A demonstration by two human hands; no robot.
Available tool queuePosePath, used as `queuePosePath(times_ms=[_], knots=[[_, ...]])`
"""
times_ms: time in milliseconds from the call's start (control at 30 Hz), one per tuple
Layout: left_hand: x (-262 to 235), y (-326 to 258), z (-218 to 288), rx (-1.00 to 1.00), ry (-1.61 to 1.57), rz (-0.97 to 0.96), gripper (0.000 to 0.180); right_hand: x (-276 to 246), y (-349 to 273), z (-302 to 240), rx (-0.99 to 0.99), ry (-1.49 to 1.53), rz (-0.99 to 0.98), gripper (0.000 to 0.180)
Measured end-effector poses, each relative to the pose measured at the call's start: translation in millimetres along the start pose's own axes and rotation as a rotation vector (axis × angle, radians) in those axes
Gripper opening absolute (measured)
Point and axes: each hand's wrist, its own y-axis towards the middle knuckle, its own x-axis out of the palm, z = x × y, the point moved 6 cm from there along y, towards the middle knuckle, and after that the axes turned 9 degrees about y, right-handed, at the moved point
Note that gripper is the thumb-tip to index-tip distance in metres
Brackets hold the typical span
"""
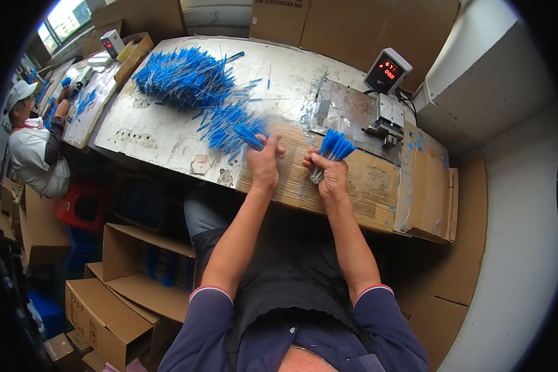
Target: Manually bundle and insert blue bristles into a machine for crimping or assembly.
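A bundle of thin sticks with blue ends and pale clear shafts (336, 144) stands roughly upright in my right hand (332, 175), whose fingers are closed around the shafts. My left hand (264, 164) is closed on a smaller bunch of the same blue sticks (247, 135), which points to the far left. Just beyond my left hand, loose blue sticks (226, 124) lie scattered on the white tabletop (149, 139). They run back into a large heap of blue sticks (183, 77). Both hands are above a cardboard sheet (359, 186) at the table's near edge.
A small display box with red digits (388, 71) stands at the back right, behind a metal fixture (387, 127) on a metal plate (347, 115). Open cardboard boxes (108, 316) sit on the floor at left. A co-worker in a white cap (34, 142) works at another table.
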Motion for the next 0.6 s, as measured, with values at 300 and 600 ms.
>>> queuePosePath(times_ms=[300,600], knots=[[24.1,-11.7,9.5,0.046,0.297,-0.206,0.019,17.9,7.1,-28.5,-0.224,-0.454,-0.234,0.017],[14.2,-7.7,-1.2,-0.019,0.327,-0.251,0.008,50.1,1.9,-3.4,-0.089,-0.43,-0.333,0.013]])
